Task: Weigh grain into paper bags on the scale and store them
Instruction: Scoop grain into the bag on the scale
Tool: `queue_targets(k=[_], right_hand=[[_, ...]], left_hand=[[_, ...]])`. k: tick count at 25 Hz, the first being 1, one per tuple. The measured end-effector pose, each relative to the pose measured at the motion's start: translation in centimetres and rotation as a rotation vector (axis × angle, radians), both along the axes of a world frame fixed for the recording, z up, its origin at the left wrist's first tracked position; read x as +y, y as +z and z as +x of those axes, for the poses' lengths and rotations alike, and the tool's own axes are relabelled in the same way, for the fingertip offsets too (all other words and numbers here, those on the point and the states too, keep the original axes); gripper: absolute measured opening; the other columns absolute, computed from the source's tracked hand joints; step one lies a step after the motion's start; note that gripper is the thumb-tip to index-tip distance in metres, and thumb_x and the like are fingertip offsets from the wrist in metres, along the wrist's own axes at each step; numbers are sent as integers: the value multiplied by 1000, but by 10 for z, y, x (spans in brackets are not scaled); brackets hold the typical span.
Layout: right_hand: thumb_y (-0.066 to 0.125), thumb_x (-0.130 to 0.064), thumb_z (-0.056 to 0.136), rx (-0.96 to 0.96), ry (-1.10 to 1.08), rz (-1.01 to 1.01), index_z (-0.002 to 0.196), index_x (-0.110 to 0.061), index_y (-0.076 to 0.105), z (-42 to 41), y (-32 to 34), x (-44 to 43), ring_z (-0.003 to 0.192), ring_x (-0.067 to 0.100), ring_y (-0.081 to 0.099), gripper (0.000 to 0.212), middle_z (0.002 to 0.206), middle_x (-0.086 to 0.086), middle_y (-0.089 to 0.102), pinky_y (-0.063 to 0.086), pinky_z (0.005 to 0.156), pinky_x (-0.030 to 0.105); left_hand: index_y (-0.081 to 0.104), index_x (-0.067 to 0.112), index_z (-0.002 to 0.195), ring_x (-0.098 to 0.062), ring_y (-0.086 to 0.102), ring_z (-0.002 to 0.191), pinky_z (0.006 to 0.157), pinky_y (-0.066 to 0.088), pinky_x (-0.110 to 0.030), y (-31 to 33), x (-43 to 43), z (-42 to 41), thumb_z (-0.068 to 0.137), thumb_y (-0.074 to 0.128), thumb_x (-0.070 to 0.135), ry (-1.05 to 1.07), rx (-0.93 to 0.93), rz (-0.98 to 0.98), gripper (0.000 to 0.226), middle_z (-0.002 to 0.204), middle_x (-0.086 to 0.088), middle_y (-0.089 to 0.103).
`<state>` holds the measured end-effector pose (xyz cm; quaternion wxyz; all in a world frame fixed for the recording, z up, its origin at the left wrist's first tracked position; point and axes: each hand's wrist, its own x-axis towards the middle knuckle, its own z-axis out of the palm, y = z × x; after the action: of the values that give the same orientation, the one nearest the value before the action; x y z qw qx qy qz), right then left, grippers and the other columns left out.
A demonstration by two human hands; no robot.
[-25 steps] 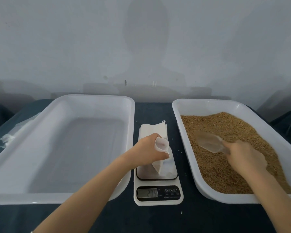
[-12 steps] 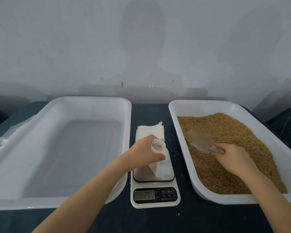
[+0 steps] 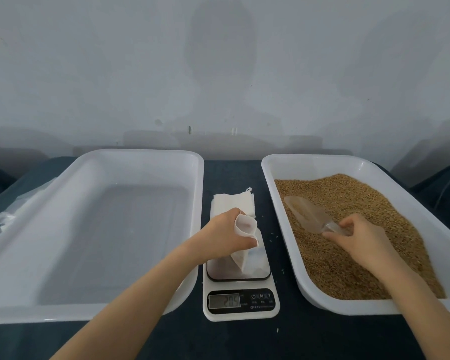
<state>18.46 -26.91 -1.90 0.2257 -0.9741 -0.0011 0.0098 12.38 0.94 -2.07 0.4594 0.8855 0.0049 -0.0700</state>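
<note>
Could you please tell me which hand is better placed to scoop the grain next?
Right hand: it grips the scoop in the grain tray, while the left hand is busy holding the bag open over the scale.

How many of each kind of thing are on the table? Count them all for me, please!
trays: 2 (left tray, right tray)
scale: 1
scoop: 1
open bag: 1
bag stack: 1 (bags in it too thin to count)
grain heap: 1
plastic wrap: 1
Total: 8
</note>
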Motion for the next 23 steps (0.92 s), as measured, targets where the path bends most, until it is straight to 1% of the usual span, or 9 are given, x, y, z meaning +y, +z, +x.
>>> queue_targets(k=[2,5,7,9,11,13,15,18,23], right_hand=[[63,-53,79,-35,19,-104,101,-22,52,-2,5,1,55,4,58,40,71,-17,53,41,41,19],[56,-56,81,-179,61,-224,102,-22,55,-4,17,3,45,3,56,40,70,-17,57,41,37,20],[54,-55,79,-298,83,-195,106,-21,59,-7,26,2,41,1,49,44,76,-13,62,47,50,27],[57,-52,77,-384,99,-165,110,-23,61,-10,36,3,47,0,46,44,84,-9,67,51,72,42],[63,-48,76,-414,122,-116,110,-29,62,-15,48,5,66,8,55,39,88,-12,67,39,96,51],[66,-45,74,-376,182,-11,106,-37,61,-20,62,11,86,14,57,33,88,-19,61,31,102,55],[68,-41,73,-384,276,8,102,-43,59,-25,73,18,94,10,52,30,88,-25,57,25,106,52],[71,-38,72,-438,370,-101,101,-41,63,-27,84,25,99,4,43,30,94,-25,56,14,106,38],[75,-34,72,-525,422,-263,104,-30,70,-23,93,35,108,21,53,33,103,-10,67,11,102,34]], left_hand=[[47,31,106,-8,55,81,58,38,-15,1,0,0,78,70,40,0,1,-6,38,93,13,53],[47,31,107,-8,55,82,59,39,-15,1,1,0,78,70,40,-2,4,-19,38,94,14,53],[46,32,108,-7,55,82,59,39,-16,0,1,0,78,69,41,2,3,-19,39,94,14,53],[47,32,107,-6,55,83,61,41,-16,-1,1,0,77,69,41,7,-1,-22,39,94,14,53],[47,33,106,-5,55,84,62,43,-17,-3,1,1,76,70,42,8,-3,-24,39,95,14,54],[47,33,107,-5,55,86,64,45,-18,-3,1,2,76,69,43,10,-3,-22,40,96,14,54],[46,33,109,-6,55,87,65,46,-18,-4,1,2,76,69,43,10,-2,-23,42,98,14,54],[45,32,114,-8,56,88,64,44,-17,-3,1,2,78,69,44,-1,-2,-27,45,103,11,55],[43,32,115,-8,55,92,68,45,-17,-3,0,3,80,67,47,-8,-12,-49,45,109,9,56]])
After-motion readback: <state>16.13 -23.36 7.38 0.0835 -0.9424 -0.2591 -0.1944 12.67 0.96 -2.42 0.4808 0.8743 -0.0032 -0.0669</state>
